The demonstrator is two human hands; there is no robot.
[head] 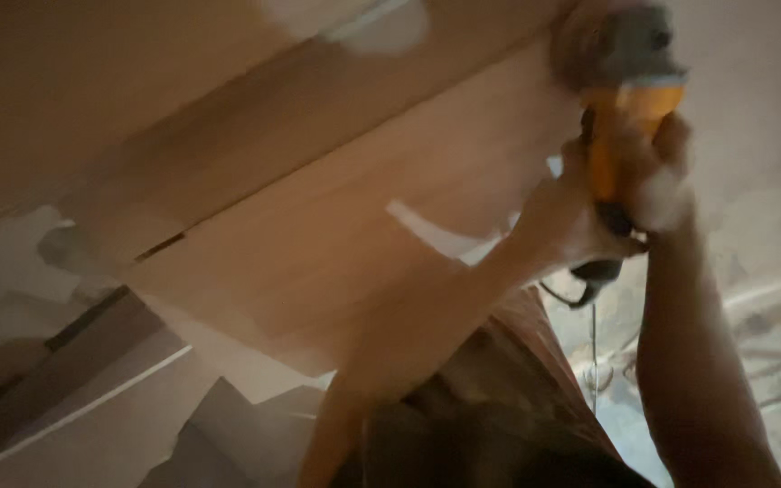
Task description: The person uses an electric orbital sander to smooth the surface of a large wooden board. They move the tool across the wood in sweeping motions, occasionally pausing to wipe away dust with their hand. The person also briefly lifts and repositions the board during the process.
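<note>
The picture is blurred. An orange hand-held power tool [621, 136] with a grey head [636, 41] is raised at the upper right, its head against the edge of a large tan wooden panel [336, 226]. My left hand [567, 221] wraps the tool's lower body from the left. My right hand [671, 176] grips it from the right. A dark cord [593, 339] hangs down from the tool's rear end. Both forearms rise from the bottom of the view.
More boards and pale sheet offcuts [92, 398] lie at the lower left. A rough, dusty pale floor [770, 298] shows at the right. Brownish cloth [517, 348] and a dark blurred shape [463, 452] fill the bottom centre.
</note>
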